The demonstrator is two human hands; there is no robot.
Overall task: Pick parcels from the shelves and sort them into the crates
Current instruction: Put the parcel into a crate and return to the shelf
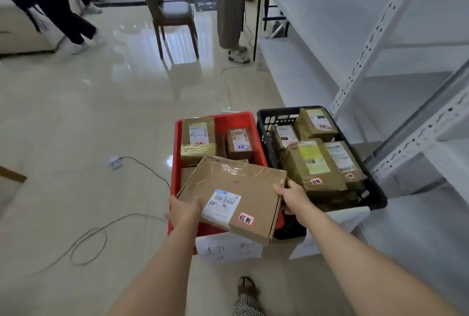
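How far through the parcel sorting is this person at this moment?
Well along, it seems. Done: the red crate already holds at least two taped parcels, and the black crate several more. In hand: the left hand and right hand hold a flat cardboard parcel over the red crate, not yet released. Left: the white shelves in view look bare, so little may remain.

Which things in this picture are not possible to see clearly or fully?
All in the head view:
- Red crate floor and near parcels: covered by the flat cardboard box that the left hand and right hand hold.
- Shipping label text: too small.
- Paper sign writing: blurred, its top hidden by the box.
- Black crate lower parcels: buried under the top ones.
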